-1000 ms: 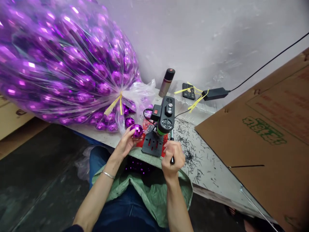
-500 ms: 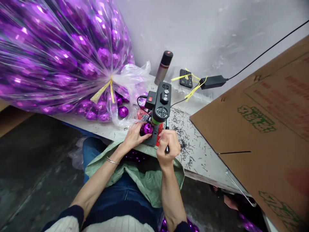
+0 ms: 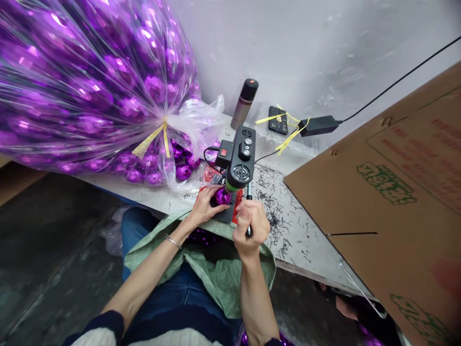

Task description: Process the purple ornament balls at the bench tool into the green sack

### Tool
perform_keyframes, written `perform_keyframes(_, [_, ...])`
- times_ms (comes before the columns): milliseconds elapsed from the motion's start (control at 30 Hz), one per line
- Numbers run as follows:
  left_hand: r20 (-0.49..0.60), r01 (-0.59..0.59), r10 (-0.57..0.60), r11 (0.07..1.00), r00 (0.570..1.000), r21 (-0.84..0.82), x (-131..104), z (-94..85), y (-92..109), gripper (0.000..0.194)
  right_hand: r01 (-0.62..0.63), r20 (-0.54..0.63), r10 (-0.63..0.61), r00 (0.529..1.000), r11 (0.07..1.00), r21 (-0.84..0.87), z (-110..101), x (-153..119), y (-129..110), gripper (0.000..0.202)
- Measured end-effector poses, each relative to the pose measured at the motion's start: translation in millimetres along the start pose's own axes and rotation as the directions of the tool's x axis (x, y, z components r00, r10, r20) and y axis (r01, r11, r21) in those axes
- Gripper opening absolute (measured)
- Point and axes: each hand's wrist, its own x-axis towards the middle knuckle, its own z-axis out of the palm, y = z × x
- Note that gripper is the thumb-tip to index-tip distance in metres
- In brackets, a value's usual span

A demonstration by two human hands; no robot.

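In the head view, the black machine (image 3: 241, 158) stands on the white counter (image 3: 302, 240) and serves as the landmark. Below its green-ringed end, the left hand (image 3: 206, 207) is partly open, thumb and fingers curved around a shiny purple faceted ball (image 3: 223, 196). The right hand (image 3: 252, 226), in front of the machine and to its right, is closed in a fist around a lever with a black grip (image 3: 249, 231).

A large clear bag (image 3: 108, 96) full of purple balls lies left of the machine, gathered with a yellow tie (image 3: 151, 139); loose purple balls (image 3: 183, 171) sit by its neck. Behind the machine is a cylindrical can (image 3: 245, 103) with a black cap. Behind it and to the right are a dark phone-like object (image 3: 277, 120), yellow ties (image 3: 287, 139) and a black power adapter (image 3: 319, 126). Thin dark scraps (image 3: 275, 216) are scattered right of the machine, with a cardboard box (image 3: 382, 192) beyond them. A green sack (image 3: 223, 283) hangs open in front of it.
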Motion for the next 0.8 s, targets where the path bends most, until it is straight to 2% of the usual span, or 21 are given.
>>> perform_keyframes(200, [0.0, -0.055, 0.055, 0.998, 0.998, -0.017, -1.8, 5.4, -5.1, 0.058, 0.012, 0.003, -0.012, 1.0, 1.0, 0.001, 0.0, -2.0, 0.8, 0.023])
perform_keyframes(400, [-0.014, -0.069, 0.069, 0.997, 0.998, -0.027, -1.6, 5.2, -4.5, 0.06, -0.028, -0.038, 0.029, 0.999, 0.999, 0.015, 10.0, -23.4, 9.4, 0.023])
perform_keyframes(533, [-0.008, -0.062, 0.062, 0.998, 0.998, -0.033, -1.5, 4.1, -2.4, 0.06, -0.054, -0.076, 0.057, 0.995, 0.998, 0.036, 17.2, -36.7, 14.8, 0.023])
perform_keyframes(800, [-0.008, -0.04, 0.039, 0.999, 0.999, -0.014, -3.0, 6.7, -4.9, 0.062, -0.044, -0.093, 0.043, 0.995, 0.999, -0.009, 21.2, -43.1, 18.6, 0.026])
